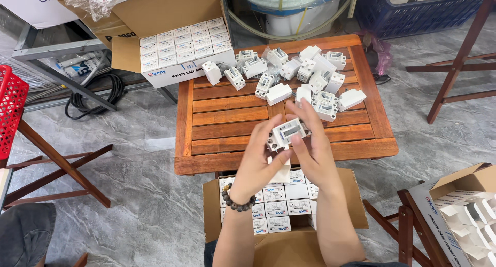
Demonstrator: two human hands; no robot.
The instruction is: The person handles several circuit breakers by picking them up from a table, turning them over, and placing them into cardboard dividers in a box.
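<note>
Here, just below the middle of the frame, a small white circuit breaker with a grey face is held up between both hands, above the near edge of the slatted wooden bench. The left hand, with a dark bead bracelet on its wrist, grasps the breaker from the lower left, fingers curled around its side. The right hand grips it from the right, thumb on the front and fingers reaching up behind it. Below the hands, at the bottom centre, an open cardboard carton holds rows of small white boxes. On the far part of the bench, toward the upper right, lies a loose pile of white breakers. At the upper left of the bench, another open carton is packed with the same small white boxes. A red basket shows at the left edge.
</note>
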